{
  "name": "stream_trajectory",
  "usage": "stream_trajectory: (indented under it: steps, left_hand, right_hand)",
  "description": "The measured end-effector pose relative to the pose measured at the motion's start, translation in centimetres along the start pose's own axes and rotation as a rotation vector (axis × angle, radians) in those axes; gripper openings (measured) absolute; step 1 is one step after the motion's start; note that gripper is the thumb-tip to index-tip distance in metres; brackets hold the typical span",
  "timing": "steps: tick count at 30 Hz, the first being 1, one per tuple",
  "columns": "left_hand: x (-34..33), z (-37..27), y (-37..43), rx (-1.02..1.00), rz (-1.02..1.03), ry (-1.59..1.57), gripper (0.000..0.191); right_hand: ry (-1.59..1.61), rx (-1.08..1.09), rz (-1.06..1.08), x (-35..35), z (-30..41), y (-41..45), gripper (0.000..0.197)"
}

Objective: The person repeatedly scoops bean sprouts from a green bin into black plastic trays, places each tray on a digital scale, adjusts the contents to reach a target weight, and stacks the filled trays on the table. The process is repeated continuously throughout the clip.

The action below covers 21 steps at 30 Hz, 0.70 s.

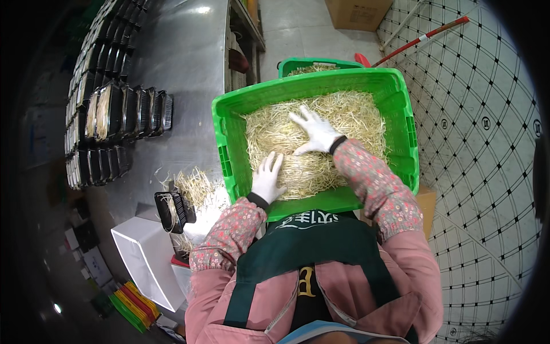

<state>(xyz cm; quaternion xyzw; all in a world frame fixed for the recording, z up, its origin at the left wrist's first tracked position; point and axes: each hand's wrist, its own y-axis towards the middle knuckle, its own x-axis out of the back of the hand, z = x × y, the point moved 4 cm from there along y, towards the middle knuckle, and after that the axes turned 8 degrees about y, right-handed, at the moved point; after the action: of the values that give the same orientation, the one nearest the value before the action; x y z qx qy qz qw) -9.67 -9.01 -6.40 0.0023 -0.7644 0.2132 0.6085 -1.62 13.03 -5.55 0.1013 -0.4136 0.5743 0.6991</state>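
Bean sprouts (352,112) fill the lower part of a large green plastic crate (399,90) in front of me. My left hand (267,180), in a white glove with a black cuff, rests on the sprouts near the crate's near left corner, fingers apart. Gloved the same way, my right hand (316,131) lies with spread fingers on the sprouts around the middle. Neither hand is closed around anything. To the left, a black plastic tray (169,212) with some sprouts in it stands beside a loose heap of sprouts (195,187) on the metal table.
Many filled black trays (111,112) are stacked along the far left of the stainless steel table (184,56). A white box (148,262) stands at its near end. Behind the green crate is another green crate (296,64); a cardboard box (359,15) sits farther back.
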Motion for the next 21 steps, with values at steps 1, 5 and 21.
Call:
stream_trajectory:
  steps: [1,5,21]
  left_hand:
    - [0.0,0.3,-0.4,0.012,-0.021,-0.042,0.126]
    - [0.0,-0.4,2.8,0.03,0.089,0.046,0.135]
    - [2.2,3.0,11.0,0.121,0.147,-0.149,0.044]
  right_hand:
    - [0.011,-0.011,-0.126,0.5,-0.6,-1.5,0.123]
    - [-0.163,0.05,0.064,-5.3,1.4,-6.0,0.143]
    - [-0.098,0.028,0.095,-1.6,-4.2,1.8,0.053]
